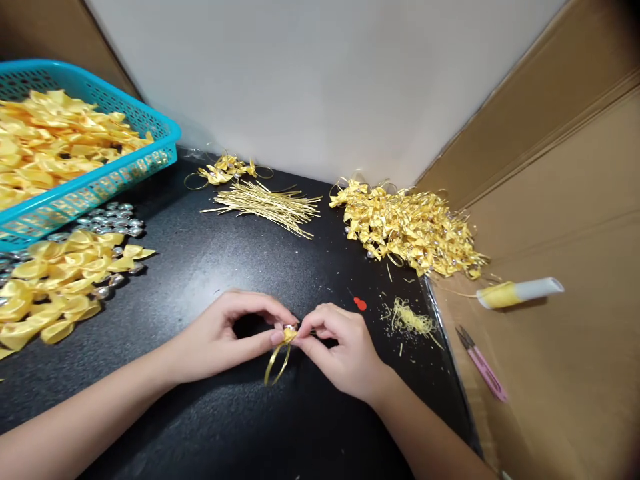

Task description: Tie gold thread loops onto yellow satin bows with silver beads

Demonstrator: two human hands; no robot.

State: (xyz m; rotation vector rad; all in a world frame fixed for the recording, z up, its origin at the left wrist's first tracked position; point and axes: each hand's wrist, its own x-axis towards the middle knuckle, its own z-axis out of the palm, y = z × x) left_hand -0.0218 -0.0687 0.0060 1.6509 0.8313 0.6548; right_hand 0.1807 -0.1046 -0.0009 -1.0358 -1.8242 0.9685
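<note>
At the middle of the black table, my left hand (235,337) and my right hand (345,343) meet over a small yellow ribbon bow (289,335). The left thumb and fingers pinch the bow from its left side. A silvery bead (291,327) shows at its top, partly hidden by fingertips. A loop of gold cord (277,367) hangs below the bow. My right fingertips are pressed together at the bow's right edge; what exactly they grip, perhaps part of the bow or a cord end, is mostly hidden.
A blue basket (165,137) of yellow bows stands left, beside loose bows (65,280) and silver beads (117,217). Gold cord strips (265,207) lie behind my hands. Finished-looking bows (405,227), cord scraps (411,319), a red-headed needle (359,304), pink snips (483,367) and a spool (520,292) lie right.
</note>
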